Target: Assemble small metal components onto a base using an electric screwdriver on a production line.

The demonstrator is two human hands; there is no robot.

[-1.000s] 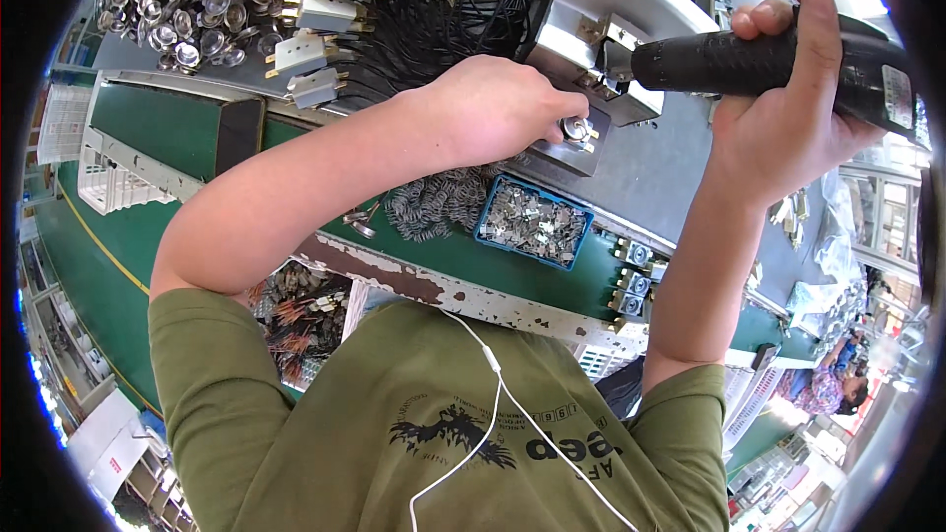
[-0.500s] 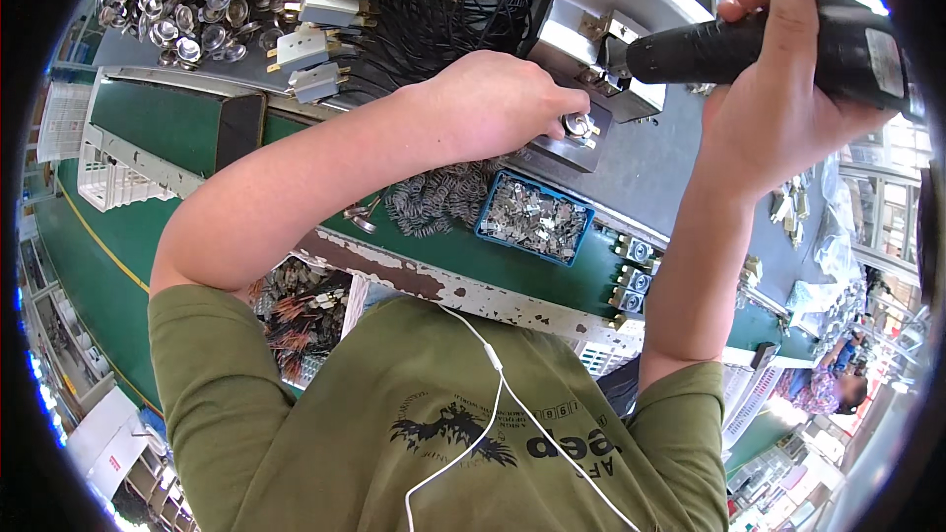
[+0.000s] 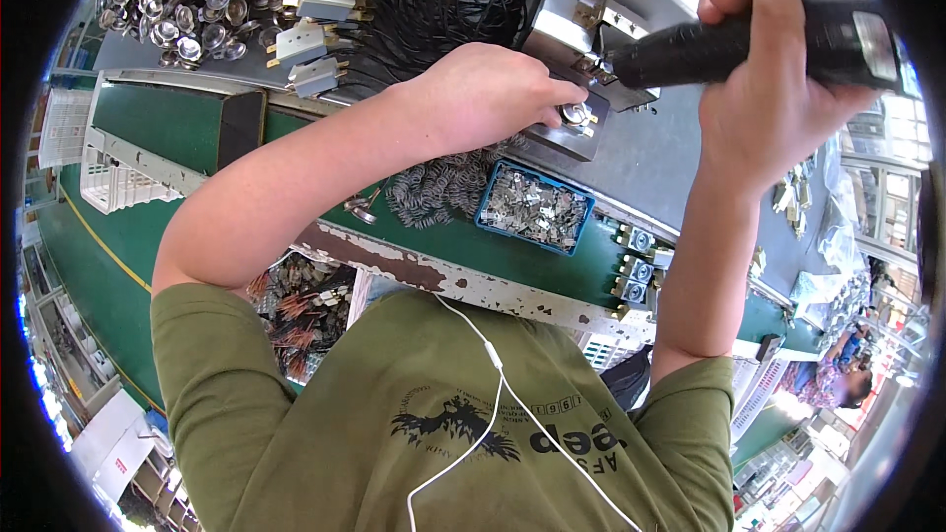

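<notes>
My left hand [image 3: 493, 89] reaches in to a dark metal block [image 3: 567, 146]. Its thumb and fingers are closed on a small round metal-rimmed part [image 3: 575, 115] with brass prongs, which sits on the block. Up at the right, my right hand [image 3: 778, 103] is wrapped round a thick black cylindrical tool [image 3: 680, 52]. The tool's narrow end points left toward a shiny metal fixture [image 3: 621, 25] behind the block; whether they touch I cannot tell. Some fingers of my right hand are hidden behind the tool.
Nearer me are a blue tray [image 3: 534, 209] of small metal pieces, a heap of springs [image 3: 434, 192] and several square assemblies [image 3: 636, 266]. Round metal cups [image 3: 197, 10], white plug housings [image 3: 330, 0] and black cables [image 3: 434, 25] fill the far left. A person [image 3: 838, 384] is far right.
My right hand and the black tool have shifted a little left and upward toward the fixture. The left hand stays at the round part, almost in the same place.
</notes>
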